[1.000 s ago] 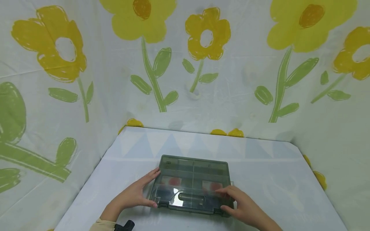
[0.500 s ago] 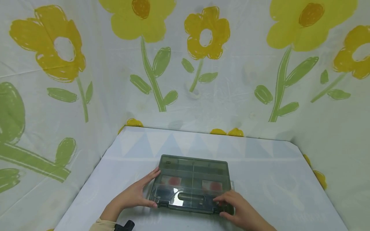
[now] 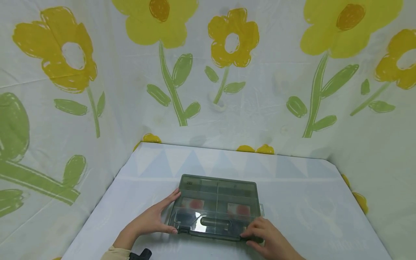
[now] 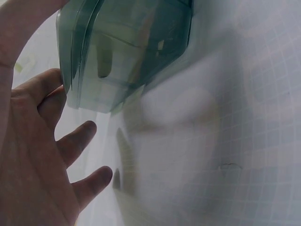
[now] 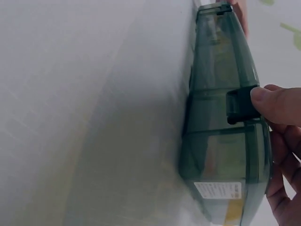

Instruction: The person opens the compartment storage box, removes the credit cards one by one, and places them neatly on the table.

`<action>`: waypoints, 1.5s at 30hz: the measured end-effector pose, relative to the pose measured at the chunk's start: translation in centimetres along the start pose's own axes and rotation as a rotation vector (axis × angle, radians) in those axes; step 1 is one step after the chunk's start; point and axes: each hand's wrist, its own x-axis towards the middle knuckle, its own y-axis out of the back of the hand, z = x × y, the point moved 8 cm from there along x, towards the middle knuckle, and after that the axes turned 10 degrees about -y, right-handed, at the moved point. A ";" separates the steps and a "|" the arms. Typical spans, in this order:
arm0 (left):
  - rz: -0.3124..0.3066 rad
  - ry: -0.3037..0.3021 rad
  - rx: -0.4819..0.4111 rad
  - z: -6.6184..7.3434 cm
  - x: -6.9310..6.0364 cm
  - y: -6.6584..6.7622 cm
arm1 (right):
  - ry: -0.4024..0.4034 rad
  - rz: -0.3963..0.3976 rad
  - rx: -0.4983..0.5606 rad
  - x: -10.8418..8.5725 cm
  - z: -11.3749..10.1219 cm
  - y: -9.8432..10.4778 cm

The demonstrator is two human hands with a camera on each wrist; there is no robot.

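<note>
A translucent dark green plastic storage box (image 3: 204, 195) lies on the table, lid down. Two small cards with red marks show through its lid, a left card (image 3: 193, 203) and a right card (image 3: 238, 209). At its left end rests my left hand (image 3: 151, 217), thumb at the front corner and fairly straight fingers along the side. The left wrist view shows two fingers touching the wall and two apart from it. My right hand (image 3: 264, 234) pinches the dark right latch (image 5: 242, 106) at the front edge. Its thumb presses the latch top; the other fingers curl by the lid.
The box's left latch (image 3: 184, 230) sits on the front edge, and a white label (image 5: 218, 190) is on its right end. A white table (image 3: 308, 202) with pale patterns surrounds it. Flower-printed cloth walls (image 3: 260, 108) enclose the back and sides.
My right hand has drawn back from over the lid toward the front right corner, its fingers curling in at the latch. The left hand and the box have stayed in place.
</note>
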 end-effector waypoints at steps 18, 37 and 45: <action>-0.012 -0.004 -0.028 0.0 0.0 0.1 | 0.117 0.023 -0.025 0.3 -1.2 0.1; -0.008 0.010 -0.034 -0.4 -0.3 -0.2 | 0.181 0.005 -0.059 0.0 -1.1 -0.7; -0.005 0.003 -0.016 -0.3 0.0 -0.2 | 0.215 0.040 -0.086 -0.2 -1.1 -0.9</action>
